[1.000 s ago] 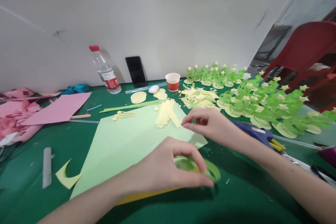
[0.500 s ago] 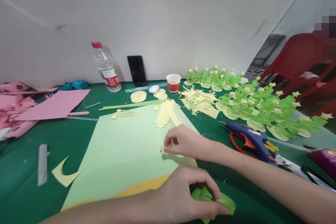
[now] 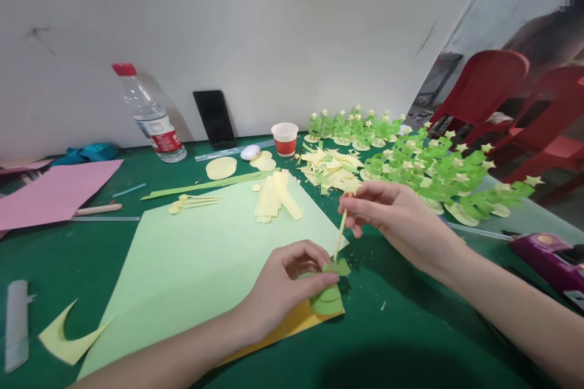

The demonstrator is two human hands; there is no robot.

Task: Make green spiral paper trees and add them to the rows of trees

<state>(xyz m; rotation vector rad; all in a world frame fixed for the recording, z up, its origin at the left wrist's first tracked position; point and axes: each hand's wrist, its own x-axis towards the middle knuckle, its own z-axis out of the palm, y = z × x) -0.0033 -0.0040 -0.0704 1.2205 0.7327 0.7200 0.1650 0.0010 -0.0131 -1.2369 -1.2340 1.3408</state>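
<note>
My left hand [image 3: 283, 282] is closed on a folded green paper strip [image 3: 329, 296] at the near right corner of a light green sheet [image 3: 205, 255]. My right hand [image 3: 396, 216] pinches the top of a thin pale stick [image 3: 340, 234]. The stick stands almost upright with its lower end at the green strip. A yellow sheet [image 3: 292, 325] peeks out under the green one. Cut yellow strips [image 3: 274, 194] lie on the far part of the sheet.
Several finished green paper trees with yellow stars [image 3: 433, 173] stand at the right. Yellow scraps [image 3: 331, 170], a paper cup [image 3: 285, 138], a water bottle [image 3: 150, 115], a black phone [image 3: 214, 118], pink paper [image 3: 55, 191], a purple tool [image 3: 547, 255] and red chairs [image 3: 493, 97] surround the work.
My right hand picked up a thin stick from the sheet and brought it upright to the green strip. My left hand lifted the strip back up by the sheet's corner. The camera turned right.
</note>
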